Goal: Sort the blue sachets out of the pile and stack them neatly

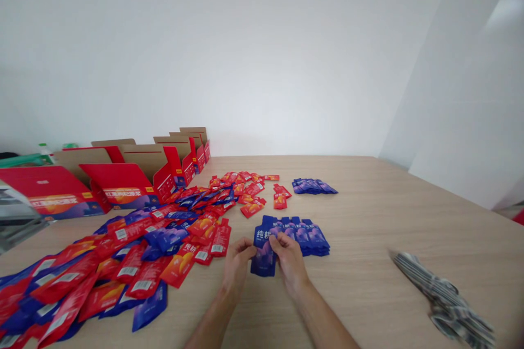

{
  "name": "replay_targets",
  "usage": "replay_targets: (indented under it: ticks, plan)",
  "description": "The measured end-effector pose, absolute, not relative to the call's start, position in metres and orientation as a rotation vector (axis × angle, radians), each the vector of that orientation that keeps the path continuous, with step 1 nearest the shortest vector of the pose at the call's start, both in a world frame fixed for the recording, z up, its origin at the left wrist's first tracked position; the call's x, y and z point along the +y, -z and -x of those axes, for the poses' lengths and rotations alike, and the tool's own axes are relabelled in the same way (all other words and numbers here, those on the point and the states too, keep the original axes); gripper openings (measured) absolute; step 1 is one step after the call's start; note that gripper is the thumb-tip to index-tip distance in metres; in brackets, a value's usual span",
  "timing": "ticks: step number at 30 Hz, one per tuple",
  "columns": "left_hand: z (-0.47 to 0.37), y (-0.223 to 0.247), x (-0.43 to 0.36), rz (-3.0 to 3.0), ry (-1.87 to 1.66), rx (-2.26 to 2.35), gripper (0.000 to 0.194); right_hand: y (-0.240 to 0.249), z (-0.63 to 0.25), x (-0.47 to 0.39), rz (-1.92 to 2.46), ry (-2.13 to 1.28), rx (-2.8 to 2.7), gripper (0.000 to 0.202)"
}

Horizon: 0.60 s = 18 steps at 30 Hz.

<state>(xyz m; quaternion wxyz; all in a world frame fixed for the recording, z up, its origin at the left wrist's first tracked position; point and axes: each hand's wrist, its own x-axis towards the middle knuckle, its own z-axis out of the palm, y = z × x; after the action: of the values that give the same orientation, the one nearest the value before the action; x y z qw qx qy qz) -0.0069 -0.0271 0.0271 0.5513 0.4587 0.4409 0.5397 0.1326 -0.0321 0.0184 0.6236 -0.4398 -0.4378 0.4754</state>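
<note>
A blue pouch (pixel 263 264) with white lettering is pinched at its left edge by my left hand (pixel 238 260). My right hand (pixel 287 259) closes on the same pouch at its right side, thumb on the front. Just behind it, a row of overlapping blue pouches (pixel 313 237) lies fanned on the table, partly covered by my right hand and the held pouch. To the left spreads a large mixed heap of red pouches (pixel 135 264) and blue pouches (pixel 150 306), close to my left hand.
Open red cardboard boxes (pixel 123 177) line the table's back left. Another fanned set of blue pouches (pixel 313 186) lies farther back, near loose red pouches (pixel 280 196). At the right rests a striped cloth-like bundle (pixel 444 297) with a dark pointed end. A white wall (pixel 295 65) stands behind the table.
</note>
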Motion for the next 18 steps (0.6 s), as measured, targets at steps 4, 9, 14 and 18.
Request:
replay_targets:
  ticks: [4, 9, 14, 18]
  plan:
    - [-0.001, -0.036, -0.023, -1.177, -1.325, 1.081, 0.032, -0.020, -0.131, -0.035, 0.973, -1.155, -0.993, 0.041]
    - [-0.008, -0.031, -0.016, -1.249, -1.362, 1.218, 0.042, -0.021, -0.128, -0.035, 0.925, -1.205, -0.968, 0.039]
    - [-0.013, -0.019, -0.016, -1.295, -1.370, 1.307, 0.041, -0.018, -0.132, -0.035, 1.059, -1.062, -1.055, 0.042]
    - [-0.015, -0.013, -0.020, -1.422, -1.304, 1.354, 0.042, -0.020, -0.137, -0.039, 1.242, -0.782, -1.147, 0.042]
